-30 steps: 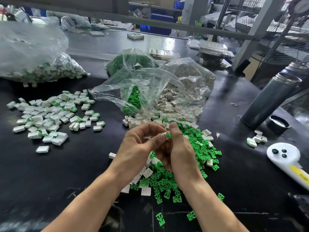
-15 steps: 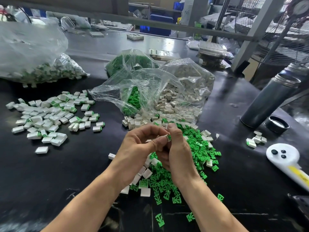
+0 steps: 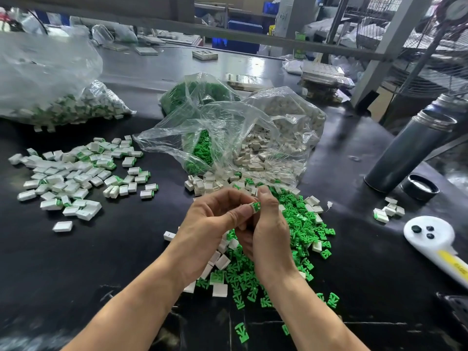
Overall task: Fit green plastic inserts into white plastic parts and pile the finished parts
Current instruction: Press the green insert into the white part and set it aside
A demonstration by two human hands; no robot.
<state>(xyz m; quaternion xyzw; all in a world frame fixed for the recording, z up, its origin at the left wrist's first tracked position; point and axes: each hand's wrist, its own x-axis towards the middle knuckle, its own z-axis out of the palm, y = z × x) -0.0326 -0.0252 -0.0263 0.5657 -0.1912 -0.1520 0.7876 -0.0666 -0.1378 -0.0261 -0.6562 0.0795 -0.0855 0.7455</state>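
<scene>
The green insert (image 3: pixel 256 206) is sitting pinched between the fingers of the left hand (image 3: pixel 212 231) and right hand (image 3: pixel 268 234), above the loose green inserts (image 3: pixel 304 231), both sets of fingers clamping on it and whatever white part is hiding behind them. If it is going in crooked, it is likely jamming or springing off into that scatter. The black surface (image 3: pixel 101 262) is also carrying the finished pile (image 3: pixel 76 178), clear bags (image 3: pixel 240 138) and a grey flask (image 3: pixel 410 150), with shelving and a fan standing behind.

finished pile (image 3: pixel 76 178) left of bags (image 3: pixel 235 138)
</scene>
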